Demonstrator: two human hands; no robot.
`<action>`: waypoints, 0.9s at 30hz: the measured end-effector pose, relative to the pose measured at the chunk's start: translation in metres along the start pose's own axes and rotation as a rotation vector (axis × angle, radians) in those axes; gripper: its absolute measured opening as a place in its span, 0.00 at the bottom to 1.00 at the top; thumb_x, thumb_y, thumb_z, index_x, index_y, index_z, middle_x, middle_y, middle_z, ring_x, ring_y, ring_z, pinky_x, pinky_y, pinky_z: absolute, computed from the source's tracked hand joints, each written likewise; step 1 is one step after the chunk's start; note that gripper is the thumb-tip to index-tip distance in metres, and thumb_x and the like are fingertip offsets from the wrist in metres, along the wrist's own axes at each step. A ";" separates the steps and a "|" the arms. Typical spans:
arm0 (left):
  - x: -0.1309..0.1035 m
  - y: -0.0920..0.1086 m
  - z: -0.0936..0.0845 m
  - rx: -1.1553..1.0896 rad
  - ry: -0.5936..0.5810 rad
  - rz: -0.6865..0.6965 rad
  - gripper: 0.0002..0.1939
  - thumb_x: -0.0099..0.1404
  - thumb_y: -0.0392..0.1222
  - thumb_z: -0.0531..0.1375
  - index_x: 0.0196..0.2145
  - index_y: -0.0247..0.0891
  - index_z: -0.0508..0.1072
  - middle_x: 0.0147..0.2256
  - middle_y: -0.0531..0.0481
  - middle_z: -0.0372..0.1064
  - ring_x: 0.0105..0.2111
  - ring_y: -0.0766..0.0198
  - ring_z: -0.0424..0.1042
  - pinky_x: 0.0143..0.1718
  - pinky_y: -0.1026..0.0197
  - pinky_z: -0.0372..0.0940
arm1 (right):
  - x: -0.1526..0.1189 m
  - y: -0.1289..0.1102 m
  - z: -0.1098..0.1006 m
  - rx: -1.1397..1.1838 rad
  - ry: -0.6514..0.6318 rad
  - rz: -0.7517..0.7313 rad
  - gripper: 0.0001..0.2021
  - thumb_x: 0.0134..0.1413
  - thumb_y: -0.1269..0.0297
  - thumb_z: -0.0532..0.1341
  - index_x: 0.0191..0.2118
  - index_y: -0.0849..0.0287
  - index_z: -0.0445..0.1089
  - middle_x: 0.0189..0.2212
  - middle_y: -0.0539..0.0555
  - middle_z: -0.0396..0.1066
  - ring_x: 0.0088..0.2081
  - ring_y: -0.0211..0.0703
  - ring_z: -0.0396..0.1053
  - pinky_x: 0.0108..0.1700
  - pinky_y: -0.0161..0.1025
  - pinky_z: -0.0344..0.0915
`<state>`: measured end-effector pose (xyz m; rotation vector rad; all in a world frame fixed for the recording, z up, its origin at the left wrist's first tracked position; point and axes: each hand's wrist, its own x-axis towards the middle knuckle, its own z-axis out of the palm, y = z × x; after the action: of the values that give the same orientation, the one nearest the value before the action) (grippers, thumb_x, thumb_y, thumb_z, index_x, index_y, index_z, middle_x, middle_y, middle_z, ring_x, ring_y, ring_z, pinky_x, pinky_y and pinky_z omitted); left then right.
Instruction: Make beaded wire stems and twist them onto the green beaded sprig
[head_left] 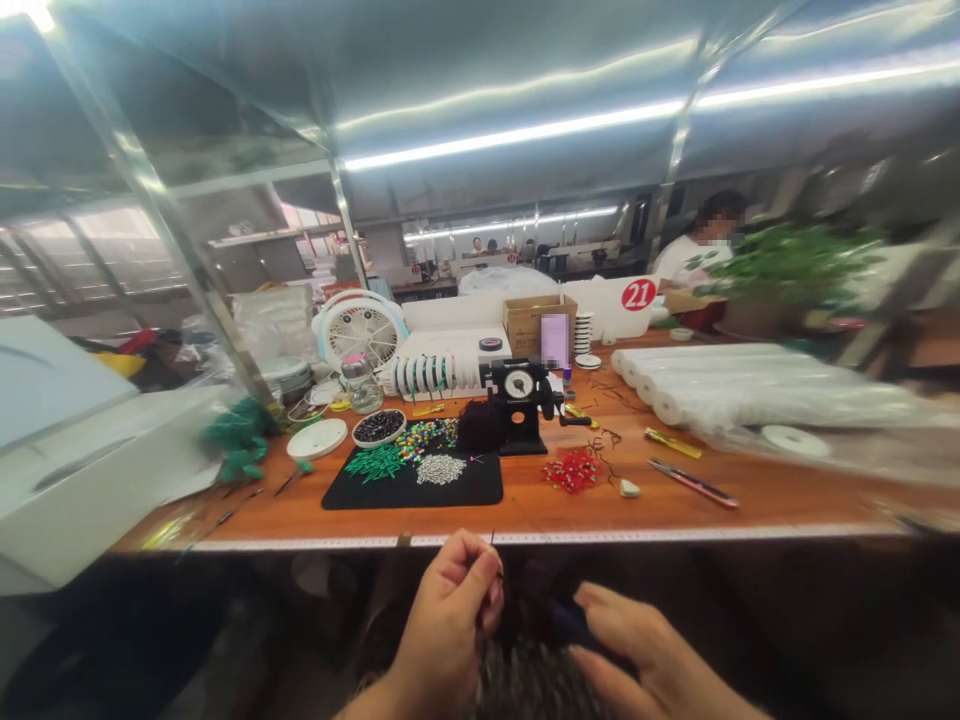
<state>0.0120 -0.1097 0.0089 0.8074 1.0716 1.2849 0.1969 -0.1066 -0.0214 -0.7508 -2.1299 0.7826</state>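
At lower centre, the left hand [450, 605] is closed at fingertips on a thin dark thing [492, 538]; the right hand [641, 635] looks parted – its grip I cannot tell. Silver beads [441, 469] lie loose on the bench [547, 510], left of centre

Tabletop [630, 510] orange-brown, near edge lined by white ruler tape [337, 543] with dark ticks. Strand [493, 538] at near edge dark. Mat [480, 488] plain black; on it green sticks [375, 462], silvery beads [441, 469], mixed beads [416, 441] in yellow, orange, blue, green, white. Black beads [379, 427], white dish [357, 440]. Red pile [571, 470], green and pale flecks. Winder [523, 425] black, dial [519, 383] white-faced. Towards right edge, rolls [735, 385] whitish. Sign [607, 308] white, red disc [638, 294], white "21".
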 end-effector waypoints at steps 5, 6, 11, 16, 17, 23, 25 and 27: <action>0.000 0.005 -0.007 0.116 -0.089 -0.017 0.15 0.56 0.46 0.63 0.24 0.37 0.60 0.16 0.60 0.55 0.15 0.75 0.51 0.16 0.71 0.45 | -0.001 0.000 0.000 -0.078 0.038 -0.049 0.13 0.58 0.65 0.52 0.23 0.59 0.65 0.27 0.57 0.69 0.28 0.42 0.68 0.31 0.33 0.66; 0.000 0.007 -0.010 0.192 -0.132 0.001 0.14 0.58 0.47 0.61 0.24 0.38 0.60 0.16 0.59 0.55 0.15 0.74 0.52 0.16 0.71 0.47 | -0.001 -0.001 -0.001 -0.106 0.030 -0.035 0.13 0.57 0.66 0.52 0.22 0.59 0.65 0.26 0.57 0.69 0.28 0.42 0.68 0.31 0.33 0.66; 0.000 0.013 -0.012 0.306 -0.246 -0.013 0.15 0.60 0.50 0.59 0.25 0.39 0.60 0.17 0.59 0.54 0.15 0.73 0.52 0.16 0.69 0.52 | -0.002 0.001 0.000 -0.172 0.026 -0.022 0.13 0.57 0.68 0.52 0.23 0.60 0.66 0.26 0.57 0.68 0.30 0.43 0.68 0.35 0.36 0.68; -0.003 0.015 -0.005 -0.030 -0.275 -0.212 0.18 0.52 0.48 0.65 0.23 0.38 0.58 0.18 0.59 0.54 0.15 0.75 0.49 0.13 0.71 0.46 | -0.007 0.015 0.012 -0.215 0.154 -0.095 0.06 0.53 0.70 0.55 0.32 0.60 0.69 0.34 0.59 0.67 0.36 0.46 0.67 0.37 0.39 0.68; -0.004 0.015 -0.004 -0.057 -0.270 -0.228 0.18 0.52 0.46 0.65 0.23 0.38 0.58 0.17 0.59 0.54 0.14 0.75 0.49 0.13 0.71 0.45 | -0.008 0.016 0.014 -0.222 0.165 -0.099 0.06 0.53 0.71 0.55 0.34 0.60 0.69 0.36 0.59 0.66 0.37 0.46 0.67 0.38 0.39 0.68; -0.005 0.015 -0.005 -0.108 -0.219 -0.254 0.17 0.53 0.44 0.65 0.23 0.38 0.57 0.17 0.60 0.53 0.15 0.76 0.47 0.13 0.72 0.42 | -0.004 0.010 0.013 -0.329 0.279 -0.180 0.07 0.53 0.74 0.56 0.37 0.60 0.69 0.40 0.61 0.67 0.43 0.48 0.67 0.43 0.40 0.68; -0.005 0.013 -0.005 -0.117 -0.203 -0.253 0.17 0.53 0.44 0.65 0.23 0.37 0.58 0.17 0.60 0.53 0.15 0.77 0.47 0.14 0.72 0.43 | -0.001 0.006 0.012 -0.352 0.292 -0.205 0.08 0.52 0.74 0.56 0.37 0.61 0.69 0.42 0.62 0.67 0.45 0.50 0.67 0.45 0.41 0.68; -0.004 0.011 -0.005 -0.117 -0.204 -0.257 0.18 0.52 0.45 0.65 0.23 0.37 0.58 0.17 0.60 0.53 0.14 0.76 0.47 0.14 0.71 0.43 | 0.001 0.004 0.012 -0.346 0.296 -0.198 0.07 0.53 0.74 0.56 0.37 0.62 0.69 0.43 0.64 0.67 0.46 0.51 0.66 0.45 0.42 0.68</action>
<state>0.0043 -0.1129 0.0179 0.6728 0.8960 1.0150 0.1876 -0.1067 -0.0302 -0.7633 -2.0469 0.1839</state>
